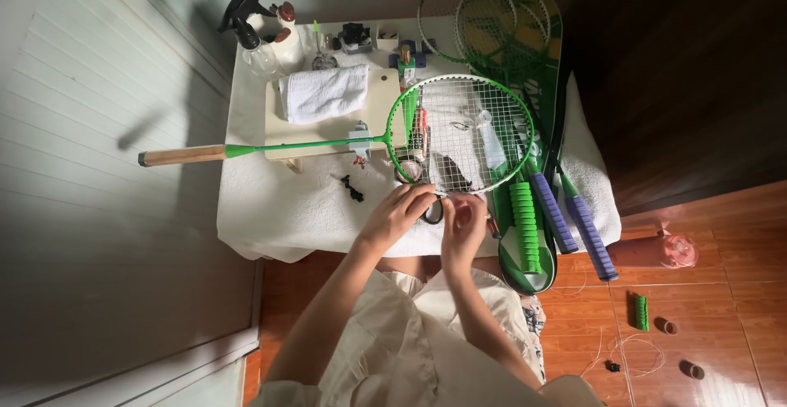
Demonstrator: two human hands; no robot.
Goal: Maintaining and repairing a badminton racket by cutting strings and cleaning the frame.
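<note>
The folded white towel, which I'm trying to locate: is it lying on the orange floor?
No, the folded white towel lies on the table, above the green racket's shaft.

A single head-worn camera looks almost straight down from well above the white cloth-covered tabletop (270, 210), with the person's lap at the bottom edge. The far wall lies at the top, and the orange tiled floor (721, 325) fills the lower right. There is no second view.

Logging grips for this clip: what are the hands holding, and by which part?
Left hand holds dark-handled scissors by the handle loops; what the right hand pinches is too small to tell.
</note>
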